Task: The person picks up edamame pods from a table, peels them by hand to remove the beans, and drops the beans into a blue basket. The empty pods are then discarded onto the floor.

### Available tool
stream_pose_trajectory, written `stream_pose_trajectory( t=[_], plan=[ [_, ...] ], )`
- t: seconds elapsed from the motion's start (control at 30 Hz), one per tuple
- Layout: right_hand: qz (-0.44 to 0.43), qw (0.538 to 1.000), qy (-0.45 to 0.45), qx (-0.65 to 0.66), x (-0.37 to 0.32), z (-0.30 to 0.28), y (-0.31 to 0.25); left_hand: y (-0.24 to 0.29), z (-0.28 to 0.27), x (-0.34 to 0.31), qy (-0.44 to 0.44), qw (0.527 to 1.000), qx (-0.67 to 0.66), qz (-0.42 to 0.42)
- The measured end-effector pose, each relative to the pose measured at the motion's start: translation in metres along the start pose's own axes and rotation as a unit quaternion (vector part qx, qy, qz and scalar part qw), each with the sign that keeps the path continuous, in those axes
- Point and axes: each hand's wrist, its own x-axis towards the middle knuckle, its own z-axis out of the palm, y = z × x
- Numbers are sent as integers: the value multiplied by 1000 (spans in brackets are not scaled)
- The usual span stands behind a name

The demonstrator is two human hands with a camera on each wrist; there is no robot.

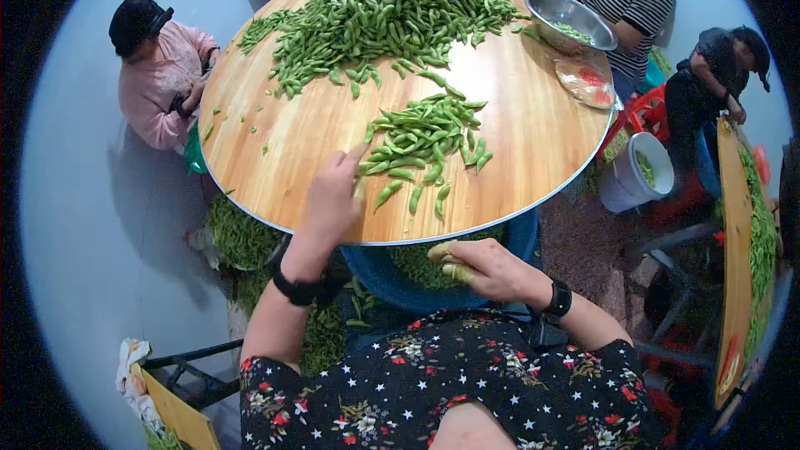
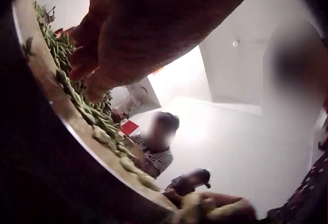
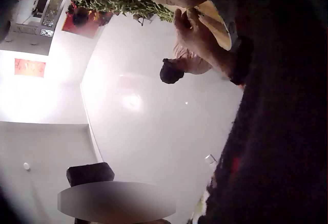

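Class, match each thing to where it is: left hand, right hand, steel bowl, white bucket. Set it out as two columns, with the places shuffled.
Things
1 left hand
2 right hand
3 bowl
4 bucket

Places
A on the floor, right of the table
B below the table edge, gripping pods
C on the table's far side, before a striped shirt
D on the table, touching the small pile

Pairs: 1-D, 2-B, 3-C, 4-A
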Motion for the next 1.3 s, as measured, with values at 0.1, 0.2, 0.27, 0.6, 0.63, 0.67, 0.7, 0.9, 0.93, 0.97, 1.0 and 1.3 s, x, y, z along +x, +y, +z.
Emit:
stream_pose_trajectory(
  t=[0.1,0.2,0.27,0.6,0.63,0.67,0.7,0.9,0.93,0.97,1.0,1.3],
  plan=[
    [103,988,-13,110,0,-5,-13,12,0,-11,-74,979,-191,-24],
    [256,895,-11,365,19,-7,-26,43,6,-39,-118,794,-559,-210],
    [259,885,-16,385,21,3,-10,45,15,-40,-74,827,-519,-200],
    [183,859,110,465,16,9,4,55,9,-55,12,990,-142,-14],
    [184,858,122,463,13,5,2,54,14,-59,-10,995,-98,-3],
    [185,857,134,462,12,2,-1,54,17,-61,-32,998,-55,8],
    [187,863,148,445,11,1,-3,57,17,-60,-34,999,-7,37],
    [194,931,21,308,-5,-7,-7,61,25,-58,-30,998,12,47],
    [194,931,22,308,-6,-7,-7,62,25,-59,-30,998,12,48],
    [193,932,27,306,-8,-7,-5,62,26,-58,-9,997,-57,57],
    [192,932,32,306,-8,-7,-5,63,26,-59,12,990,-125,65],
    [239,869,60,429,-1,-1,-13,84,43,-64,29,976,-208,63]
  ],
)
